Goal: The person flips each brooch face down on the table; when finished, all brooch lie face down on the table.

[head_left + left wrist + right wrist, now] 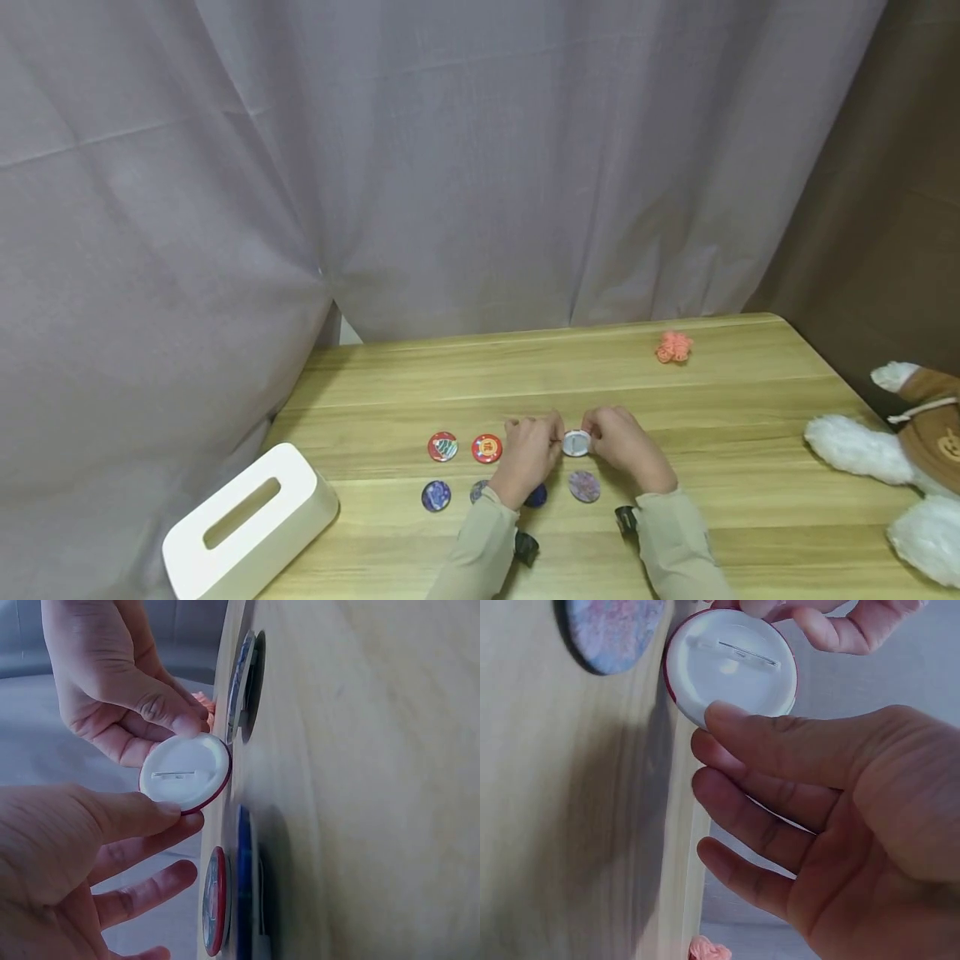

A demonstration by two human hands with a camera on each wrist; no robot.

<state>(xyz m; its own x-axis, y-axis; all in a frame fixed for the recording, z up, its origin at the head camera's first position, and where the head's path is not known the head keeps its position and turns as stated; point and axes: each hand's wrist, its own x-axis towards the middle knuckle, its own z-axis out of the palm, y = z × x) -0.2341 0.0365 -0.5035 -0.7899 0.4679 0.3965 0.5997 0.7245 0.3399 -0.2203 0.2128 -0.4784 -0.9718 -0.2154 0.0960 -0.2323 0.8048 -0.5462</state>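
Note:
Both hands hold one round pin badge (pixel 577 442), tilted on edge close over the table, its white back with a metal pin facing me. My left hand (pixel 529 457) pinches one side of its rim between thumb and forefinger, the other fingers loosely spread in the left wrist view. On the opposite side my right hand (pixel 628 450) pinches the rim with thumb and fingertips. A red edge shows round the badge (pixel 731 667) in the right wrist view. Nearest below it lies a pink-purple badge (pixel 584 486). A dark blue badge (pixel 536 496) is partly covered by the left hand.
Left of the hands lie a red badge with a green tree (pixel 442 447), a red-and-yellow badge (pixel 487 448), a blue swirl badge (pixel 436 496) and a half-hidden badge (pixel 477 490). A white tissue box (pixel 300 483), coral flower-like bunch (pixel 674 347) and plush toy (pixel 926 425) stand farther out.

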